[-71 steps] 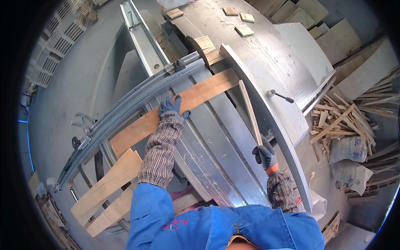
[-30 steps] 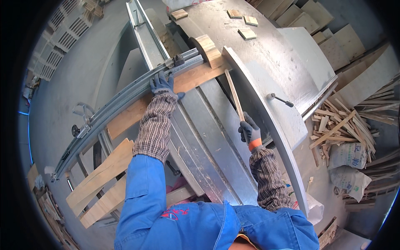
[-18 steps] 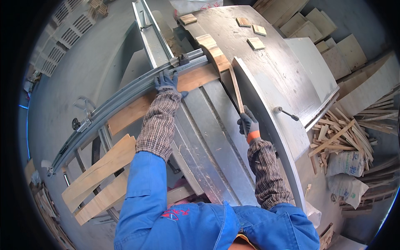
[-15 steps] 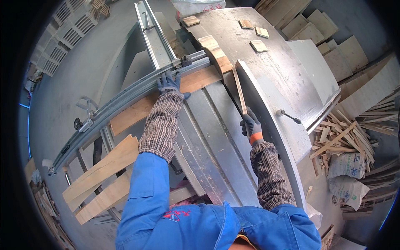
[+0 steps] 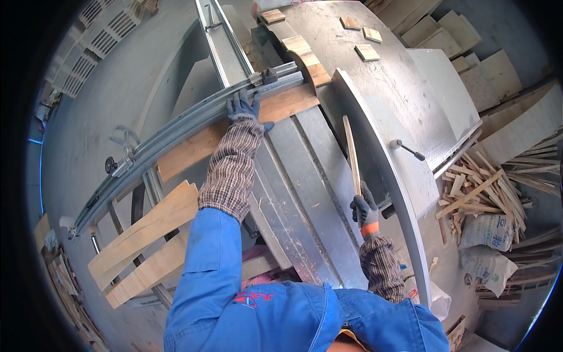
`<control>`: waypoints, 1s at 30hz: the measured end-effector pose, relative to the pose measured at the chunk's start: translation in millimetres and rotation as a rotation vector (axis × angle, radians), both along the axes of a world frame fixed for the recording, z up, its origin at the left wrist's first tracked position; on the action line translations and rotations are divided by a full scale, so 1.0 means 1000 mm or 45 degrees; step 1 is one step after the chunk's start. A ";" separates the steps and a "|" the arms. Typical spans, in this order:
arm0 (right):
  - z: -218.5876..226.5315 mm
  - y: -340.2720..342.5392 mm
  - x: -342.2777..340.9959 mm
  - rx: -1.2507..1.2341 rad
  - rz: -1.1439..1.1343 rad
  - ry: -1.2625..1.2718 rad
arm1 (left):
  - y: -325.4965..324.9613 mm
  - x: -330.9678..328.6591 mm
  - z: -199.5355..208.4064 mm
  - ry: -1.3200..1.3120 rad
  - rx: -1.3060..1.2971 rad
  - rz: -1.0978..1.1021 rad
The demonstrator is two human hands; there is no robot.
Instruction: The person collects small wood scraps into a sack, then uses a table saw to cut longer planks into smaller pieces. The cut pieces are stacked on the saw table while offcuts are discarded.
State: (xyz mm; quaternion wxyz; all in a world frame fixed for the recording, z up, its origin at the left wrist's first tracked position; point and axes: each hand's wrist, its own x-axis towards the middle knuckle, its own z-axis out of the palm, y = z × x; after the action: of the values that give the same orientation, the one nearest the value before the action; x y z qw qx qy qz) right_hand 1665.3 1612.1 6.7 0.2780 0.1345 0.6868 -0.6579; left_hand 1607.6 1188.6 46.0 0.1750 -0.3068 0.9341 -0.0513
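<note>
My left hand (image 5: 243,111), in a dark grey glove, lies with fingers stretched across a flat wooden board (image 5: 190,151) and the metal fence rail (image 5: 176,132) behind it. The board rests along the fence on the ribbed metal saw table (image 5: 299,170). In my right hand (image 5: 366,210), gloved with an orange cuff, is a thin wooden stick (image 5: 352,152), its far end pointing forward. Past the stick's tip, a row of small wood blocks (image 5: 311,61) sits by the board's right end. The stick and the blocks are apart.
Several small wood pieces (image 5: 367,53) lie on the far metal surface (image 5: 328,35). A curved-looking metal guide (image 5: 375,135) with a black-handled lever (image 5: 410,150) runs along my right. Tapered boards (image 5: 143,229) lie at left. Wood offcuts (image 5: 481,193) and white sacks (image 5: 487,267) are on the right floor.
My right hand has drawn the stick back toward me, away from the row of blocks. My left hand stays on the board; the whole view has shifted slightly.
</note>
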 end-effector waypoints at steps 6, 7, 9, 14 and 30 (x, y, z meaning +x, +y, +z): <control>-0.004 0.003 0.010 0.040 0.021 0.068 | -0.006 0.026 -0.030 0.189 -0.029 -0.158; -0.008 0.004 0.012 0.056 0.020 0.097 | -0.011 0.034 -0.034 0.200 -0.004 -0.212; -0.010 0.013 0.015 0.037 0.014 0.055 | -0.007 0.054 -0.038 0.245 -0.026 -0.264; -0.008 0.027 0.024 0.017 0.018 0.063 | -0.039 0.091 -0.079 0.204 0.035 -0.231; 0.005 0.029 0.030 0.017 0.013 0.078 | 0.034 0.009 -0.059 0.152 0.192 -0.535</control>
State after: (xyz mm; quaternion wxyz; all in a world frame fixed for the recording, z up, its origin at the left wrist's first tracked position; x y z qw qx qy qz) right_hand 1695.3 1641.2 12.2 0.2594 0.1128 0.7000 -0.6557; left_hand 1616.3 1223.0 -13.3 0.1272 -0.0940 0.9874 0.0014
